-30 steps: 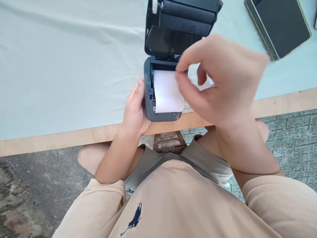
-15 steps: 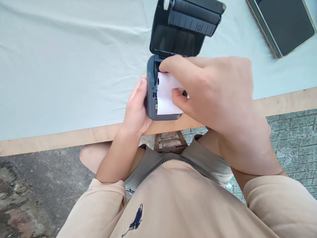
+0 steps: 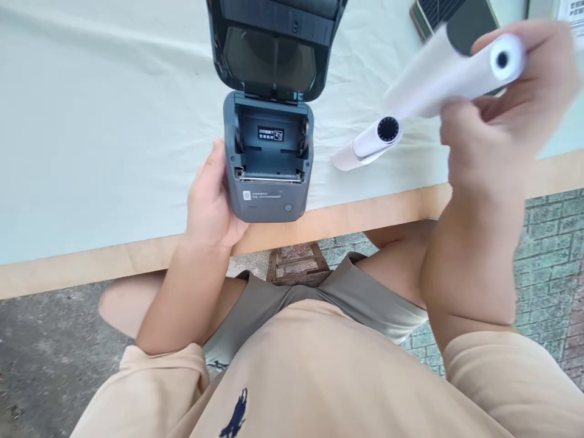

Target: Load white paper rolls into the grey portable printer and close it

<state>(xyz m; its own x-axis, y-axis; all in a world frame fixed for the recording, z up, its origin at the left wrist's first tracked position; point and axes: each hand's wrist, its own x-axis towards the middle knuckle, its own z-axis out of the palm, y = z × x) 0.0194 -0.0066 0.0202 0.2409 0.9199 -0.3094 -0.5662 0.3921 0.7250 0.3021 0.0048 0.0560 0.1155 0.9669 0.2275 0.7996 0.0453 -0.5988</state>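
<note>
My left hand (image 3: pixel 212 204) grips the side of a dark grey portable label printer (image 3: pixel 271 204) near the table's front edge. Its hinged lid (image 3: pixel 274 55) is raised, and the paper bay inside is bare, with a small label on its back wall. Up at the right, my right hand (image 3: pixel 506 112) is closed around a white paper roll (image 3: pixel 465 76), slightly blurred by motion. A loose strip of its paper trails off to the left. Below that strip lies a second white paper roll (image 3: pixel 369 143) with a dark core, on the tablecloth.
A white cloth (image 3: pixel 114 121) covers the table, whose wooden edge (image 3: pixel 91 264) runs along the front. A dark phone-like device (image 3: pixel 469 24) lies at the back right, partly behind the held roll. Printed paper (image 3: pixel 577 15) shows in the far right corner.
My right hand has lifted the paper roll out of the printer bay and carried it to the right. The view has shifted right, bringing the second roll into sight.
</note>
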